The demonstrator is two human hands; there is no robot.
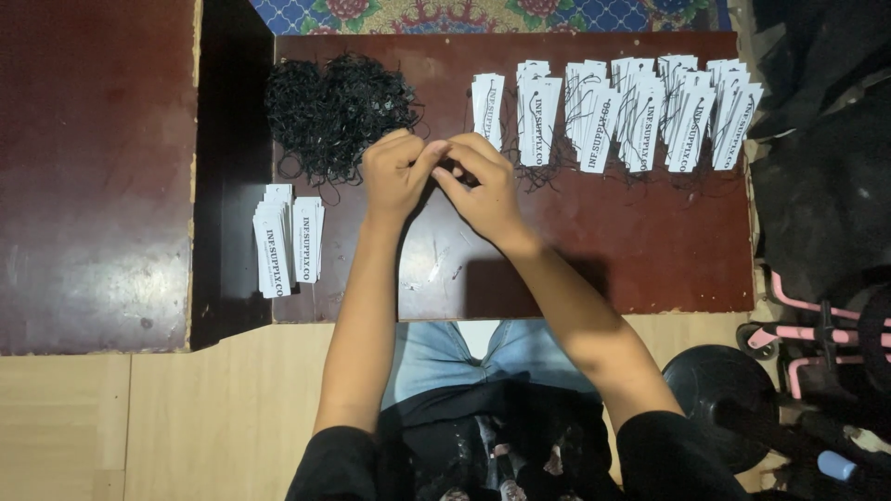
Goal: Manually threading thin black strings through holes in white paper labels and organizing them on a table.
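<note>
String (445,169) between both pinching hands (444,176)

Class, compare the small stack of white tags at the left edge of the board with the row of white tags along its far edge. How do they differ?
1. The left stack has no strings on its tags; the far row has black strings looped through.
2. The left stack is two short piles; the far row is many bunches.
3. The left stack lies beside the heap of black strings; the far row lies past the hands.
Both are white, oblong, printed tags on the dark red board.
</note>
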